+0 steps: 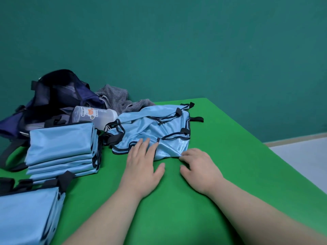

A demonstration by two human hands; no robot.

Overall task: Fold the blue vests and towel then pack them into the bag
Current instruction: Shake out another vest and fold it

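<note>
With left hand point(141, 165) pressed flat on the crumpled vest point(154, 124) on the worktop point(230, 156) and right hand point(198, 167) pinching its near corner, pull taut and smooth before folding to match the folded stack point(60, 144).

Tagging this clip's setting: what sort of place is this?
Probably a staged recording setup: a table covered in bright green cloth, a bare teal wall behind, plain pale floor beside it.

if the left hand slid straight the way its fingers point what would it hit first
The left hand rests on the crumpled blue vest; straight on it would probably push into its bunched folds first.
</note>
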